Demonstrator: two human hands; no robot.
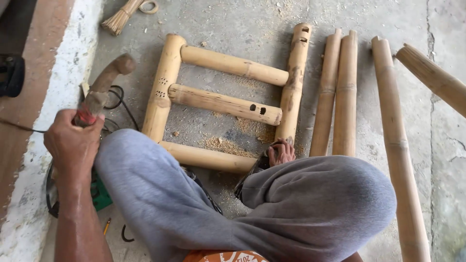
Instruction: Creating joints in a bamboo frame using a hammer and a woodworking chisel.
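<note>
Grey-trousered knees point(291, 208) sat nearest; left hand point(73, 145) gripped a hammer point(99, 90), right hand point(280, 151) steadied the part-assembled bamboo frame point(223, 104); loose poles point(340, 92) lay unjoined right.

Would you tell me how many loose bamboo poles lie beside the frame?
4: two thick tan bamboo poles side by side, a longer one further right, and one angled at the right edge. More may lie out of frame.

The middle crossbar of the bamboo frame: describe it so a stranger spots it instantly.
A ladder-like bamboo frame lies on the concrete floor before the seated person's knees. Of three rungs, the middle crossbar alone has two dark holes near its right end.
</note>
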